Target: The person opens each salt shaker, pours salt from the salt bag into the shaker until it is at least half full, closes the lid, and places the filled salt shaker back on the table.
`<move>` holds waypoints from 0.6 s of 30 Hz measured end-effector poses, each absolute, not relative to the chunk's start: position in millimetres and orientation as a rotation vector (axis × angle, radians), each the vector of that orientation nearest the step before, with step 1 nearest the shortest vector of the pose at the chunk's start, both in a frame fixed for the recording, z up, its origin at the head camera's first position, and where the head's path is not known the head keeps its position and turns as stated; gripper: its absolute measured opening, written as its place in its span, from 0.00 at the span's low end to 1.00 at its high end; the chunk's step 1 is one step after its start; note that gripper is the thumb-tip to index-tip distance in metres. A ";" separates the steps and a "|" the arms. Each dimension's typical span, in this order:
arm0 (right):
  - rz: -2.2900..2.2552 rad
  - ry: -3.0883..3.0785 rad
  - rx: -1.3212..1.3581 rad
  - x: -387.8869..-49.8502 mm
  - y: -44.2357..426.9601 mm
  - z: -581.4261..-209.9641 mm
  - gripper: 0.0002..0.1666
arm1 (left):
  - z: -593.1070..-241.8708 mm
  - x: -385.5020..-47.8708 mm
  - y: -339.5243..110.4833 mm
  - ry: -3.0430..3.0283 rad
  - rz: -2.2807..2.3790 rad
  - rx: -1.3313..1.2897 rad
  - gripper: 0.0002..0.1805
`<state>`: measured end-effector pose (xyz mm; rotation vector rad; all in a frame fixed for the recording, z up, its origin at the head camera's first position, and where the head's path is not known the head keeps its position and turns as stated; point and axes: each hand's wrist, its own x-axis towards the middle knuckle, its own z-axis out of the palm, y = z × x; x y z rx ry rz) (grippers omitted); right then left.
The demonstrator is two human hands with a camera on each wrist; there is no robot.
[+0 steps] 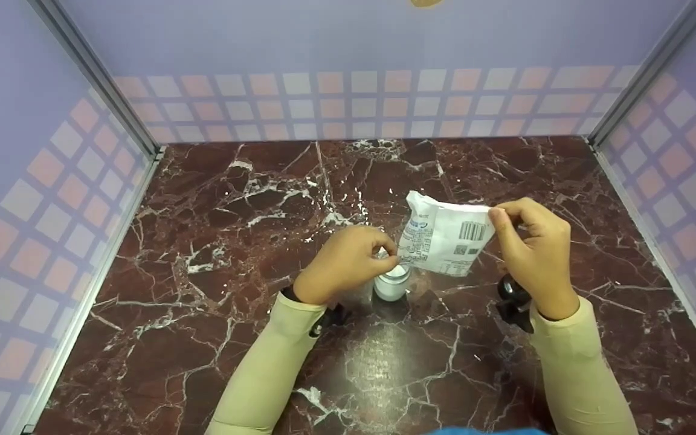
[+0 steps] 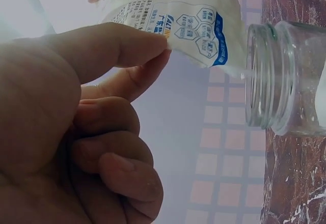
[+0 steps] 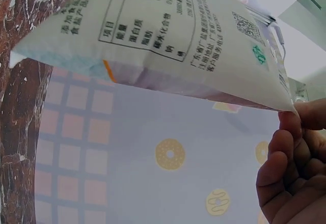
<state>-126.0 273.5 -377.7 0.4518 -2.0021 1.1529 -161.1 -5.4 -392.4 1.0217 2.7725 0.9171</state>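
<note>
A white printed salt bag point(image 1: 449, 237) hangs tilted between the two hands, its lower left corner over a small glass jar point(image 1: 391, 289). My left hand point(image 1: 348, 261) pinches the bag's edge between thumb and forefinger, close to that corner. My right hand point(image 1: 532, 248) pinches the upper right corner. In the left wrist view, white salt runs from the bag point(image 2: 191, 23) towards the mouth of the upright jar point(image 2: 272, 79), and white contents show inside the jar. Printed tables and a code cover the bag's face point(image 3: 153, 25) in the right wrist view.
The dark red marble tabletop point(image 1: 221, 338) has white veins, with small white specks point(image 1: 360, 205) behind the jar. Tiled-pattern panels point(image 1: 348, 103) enclose the back and both sides. A black wrist device point(image 1: 512, 289) sits beside the right wrist.
</note>
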 end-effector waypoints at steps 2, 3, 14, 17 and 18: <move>1.143 -2.011 0.435 -125.1 275.4 -377.6 0.08 | -393.2 -161.2 -4.1 2.776 0.929 1.039 0.07; 1.139 -2.015 0.426 -124.7 276.3 -377.5 0.08 | -393.4 -161.2 -3.4 2.781 0.936 1.044 0.07; 1.147 -2.188 0.333 -116.2 300.0 -378.2 0.06 | -401.7 -164.8 6.0 2.751 1.217 1.045 0.04; 1.145 -2.274 0.290 -116.3 314.4 -386.8 0.06 | -404.8 -166.4 10.6 2.699 1.317 1.052 0.04; 1.146 -2.302 0.275 -115.5 317.7 -388.5 0.06 | -405.6 -166.6 12.1 2.681 1.345 1.057 0.03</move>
